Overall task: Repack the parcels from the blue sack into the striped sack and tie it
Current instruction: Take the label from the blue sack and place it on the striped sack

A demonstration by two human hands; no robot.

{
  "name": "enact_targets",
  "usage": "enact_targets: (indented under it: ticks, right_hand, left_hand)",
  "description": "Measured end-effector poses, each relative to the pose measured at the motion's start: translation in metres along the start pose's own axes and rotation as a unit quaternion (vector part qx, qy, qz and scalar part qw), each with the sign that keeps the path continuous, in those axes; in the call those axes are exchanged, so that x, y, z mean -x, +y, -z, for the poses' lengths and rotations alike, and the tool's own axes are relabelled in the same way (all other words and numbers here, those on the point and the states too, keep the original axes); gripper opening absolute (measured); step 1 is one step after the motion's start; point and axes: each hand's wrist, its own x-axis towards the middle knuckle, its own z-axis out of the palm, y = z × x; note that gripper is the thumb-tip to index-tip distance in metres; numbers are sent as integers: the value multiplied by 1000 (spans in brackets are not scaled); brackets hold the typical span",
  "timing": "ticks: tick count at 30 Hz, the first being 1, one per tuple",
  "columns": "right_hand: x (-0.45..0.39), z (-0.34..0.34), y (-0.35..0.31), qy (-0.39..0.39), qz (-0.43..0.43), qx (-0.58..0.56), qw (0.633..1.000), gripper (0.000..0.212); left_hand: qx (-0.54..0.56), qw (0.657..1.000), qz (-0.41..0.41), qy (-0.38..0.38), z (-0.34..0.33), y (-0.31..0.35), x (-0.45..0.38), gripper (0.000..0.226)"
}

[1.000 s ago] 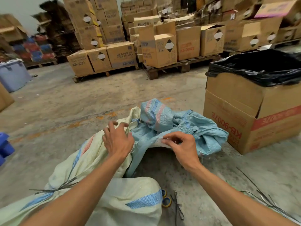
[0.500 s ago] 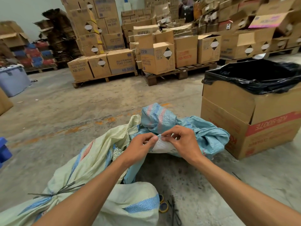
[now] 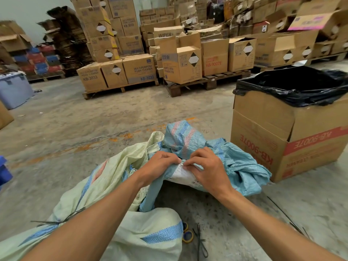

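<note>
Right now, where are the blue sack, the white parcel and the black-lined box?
blue sack (image 3: 243,162), head view, crumpled cloth right of the hands.
white parcel (image 3: 183,174), head view, bare face between the hands.
black-lined box (image 3: 263,125), head view, cardboard front wall below the liner.

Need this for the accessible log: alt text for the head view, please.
Both hands, the left hand and right hand, pinch the top edge of a white parcel at the mouth of a crumpled blue sack on a concrete floor. A pale striped sack lies at left, a bag-lined cardboard box at right.
</note>
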Motion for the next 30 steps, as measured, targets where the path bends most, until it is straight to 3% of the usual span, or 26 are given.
enact_targets:
  ticks: [14, 22, 30]
  right_hand:
    - [13, 6, 1, -5, 63, -17, 998, 2]
    - [18, 0, 0, -1, 86, 3, 996, 5]
    - [26, -4, -7, 23, 98, 43, 994, 11]
  left_hand:
    - [-26, 996, 81, 23, 2, -6, -28, 48]
    - [-61, 994, 78, 51, 6, -10, -38, 34]
    - [-126, 989, 57, 46, 9, -20, -40, 40]
